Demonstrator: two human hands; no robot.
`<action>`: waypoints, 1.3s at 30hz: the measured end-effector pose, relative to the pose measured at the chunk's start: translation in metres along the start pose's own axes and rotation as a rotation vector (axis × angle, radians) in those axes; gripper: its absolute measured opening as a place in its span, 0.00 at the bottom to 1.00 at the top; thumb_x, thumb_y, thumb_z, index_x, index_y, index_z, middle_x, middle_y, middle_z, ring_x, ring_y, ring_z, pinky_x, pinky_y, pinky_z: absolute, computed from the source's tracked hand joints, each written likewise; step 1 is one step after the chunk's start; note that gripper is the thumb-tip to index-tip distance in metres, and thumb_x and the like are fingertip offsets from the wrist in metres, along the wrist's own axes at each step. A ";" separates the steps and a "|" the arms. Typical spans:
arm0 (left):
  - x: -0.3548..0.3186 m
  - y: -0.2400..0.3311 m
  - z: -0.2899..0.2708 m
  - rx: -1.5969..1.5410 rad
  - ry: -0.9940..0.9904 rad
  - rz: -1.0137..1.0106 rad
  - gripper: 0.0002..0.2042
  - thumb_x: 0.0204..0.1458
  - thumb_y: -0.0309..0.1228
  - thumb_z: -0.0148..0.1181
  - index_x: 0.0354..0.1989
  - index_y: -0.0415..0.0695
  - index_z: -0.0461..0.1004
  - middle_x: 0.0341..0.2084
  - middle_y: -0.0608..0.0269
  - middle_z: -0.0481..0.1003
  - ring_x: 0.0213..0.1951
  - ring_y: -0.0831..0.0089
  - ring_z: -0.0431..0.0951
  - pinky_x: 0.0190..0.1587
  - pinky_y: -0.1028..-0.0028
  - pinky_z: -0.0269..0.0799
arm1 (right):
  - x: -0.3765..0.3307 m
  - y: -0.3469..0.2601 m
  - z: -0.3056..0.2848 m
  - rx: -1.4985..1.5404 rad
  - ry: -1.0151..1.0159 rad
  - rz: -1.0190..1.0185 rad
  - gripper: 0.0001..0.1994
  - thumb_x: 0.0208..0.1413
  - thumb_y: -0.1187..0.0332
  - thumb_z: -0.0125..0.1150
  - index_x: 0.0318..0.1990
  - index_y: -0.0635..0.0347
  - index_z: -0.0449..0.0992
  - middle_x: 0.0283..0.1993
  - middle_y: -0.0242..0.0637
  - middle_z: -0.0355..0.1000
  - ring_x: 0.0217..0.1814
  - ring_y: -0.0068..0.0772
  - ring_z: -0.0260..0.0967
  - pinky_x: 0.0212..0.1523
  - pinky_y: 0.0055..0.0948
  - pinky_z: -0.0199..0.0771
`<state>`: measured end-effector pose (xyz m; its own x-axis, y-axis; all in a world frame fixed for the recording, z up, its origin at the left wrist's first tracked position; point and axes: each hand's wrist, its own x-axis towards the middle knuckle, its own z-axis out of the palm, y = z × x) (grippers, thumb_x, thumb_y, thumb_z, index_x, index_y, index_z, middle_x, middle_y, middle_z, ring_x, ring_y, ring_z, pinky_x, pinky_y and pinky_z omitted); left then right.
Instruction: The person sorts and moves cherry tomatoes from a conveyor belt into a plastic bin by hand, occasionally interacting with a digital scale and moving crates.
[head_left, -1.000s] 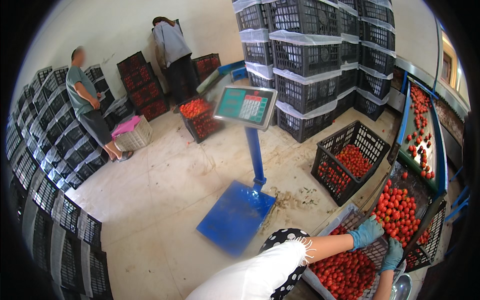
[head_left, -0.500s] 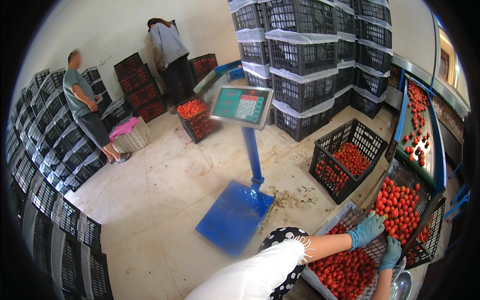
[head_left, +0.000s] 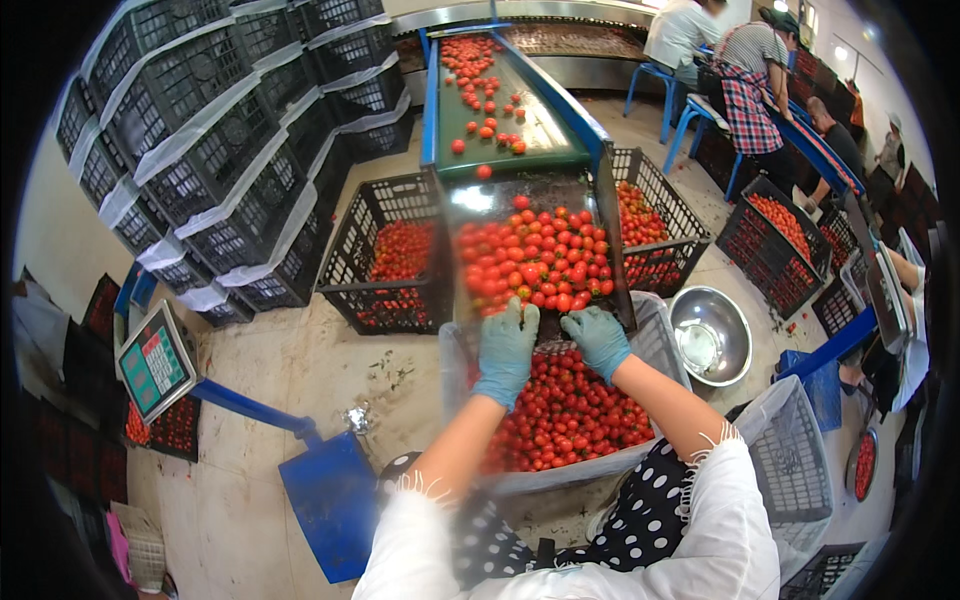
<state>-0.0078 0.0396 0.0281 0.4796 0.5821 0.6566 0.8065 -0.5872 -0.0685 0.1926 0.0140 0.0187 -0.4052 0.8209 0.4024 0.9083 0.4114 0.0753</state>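
Observation:
Both hands wear blue-green gloves and rest at the lower lip of a dark sorting chute [head_left: 480,195]. My left hand [head_left: 508,350] touches the nearest cherry tomatoes [head_left: 545,255], its fingers loosely bent and slightly apart. Close beside it, my right hand [head_left: 600,342] has its fingers bent but not closed, against the right part of the lip. Neither hand visibly grips a tomato. Directly beneath them stands a crate with a pale liner [head_left: 665,345], holding many cherry tomatoes [head_left: 570,420].
A green conveyor belt [head_left: 540,120] carries scattered tomatoes down to the chute. Black crates [head_left: 350,230] flank it, and a steel bowl [head_left: 712,335] stands to the right. Stacked crates [head_left: 210,130] and a blue scale [head_left: 325,510] are at left. Several people work at far right.
My view has swung right, bringing the chute to the middle. My hands have stayed at the chute's lip, and the left one no longer reaches across from the side.

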 end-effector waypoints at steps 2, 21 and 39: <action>0.006 0.008 -0.003 0.044 0.093 0.045 0.15 0.47 0.26 0.51 0.45 0.43 0.68 0.45 0.49 0.71 0.40 0.60 0.73 0.42 0.62 0.67 | -0.007 0.003 -0.006 0.014 -0.058 0.035 0.19 0.37 0.74 0.59 0.43 0.55 0.73 0.41 0.38 0.69 0.44 0.44 0.67 0.42 0.40 0.70; -0.039 0.005 0.037 0.055 -0.232 -0.050 0.25 0.51 0.27 0.47 0.61 0.54 0.61 0.61 0.50 0.57 0.61 0.41 0.54 0.57 0.42 0.53 | 0.006 0.006 0.032 0.189 -0.020 0.350 0.39 0.48 0.63 0.64 0.68 0.46 0.51 0.71 0.55 0.36 0.72 0.63 0.36 0.67 0.50 0.45; -0.040 0.009 0.032 -0.212 -0.285 -0.079 0.44 0.42 0.48 0.65 0.68 0.60 0.49 0.67 0.47 0.44 0.65 0.38 0.43 0.56 0.36 0.47 | 0.001 0.006 0.056 0.302 0.178 0.291 0.45 0.47 0.66 0.65 0.69 0.59 0.42 0.71 0.54 0.39 0.72 0.59 0.37 0.69 0.45 0.43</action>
<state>-0.0092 0.0291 -0.0230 0.5200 0.7462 0.4157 0.7695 -0.6205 0.1513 0.1921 0.0400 -0.0318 -0.0891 0.8493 0.5203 0.9002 0.2923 -0.3228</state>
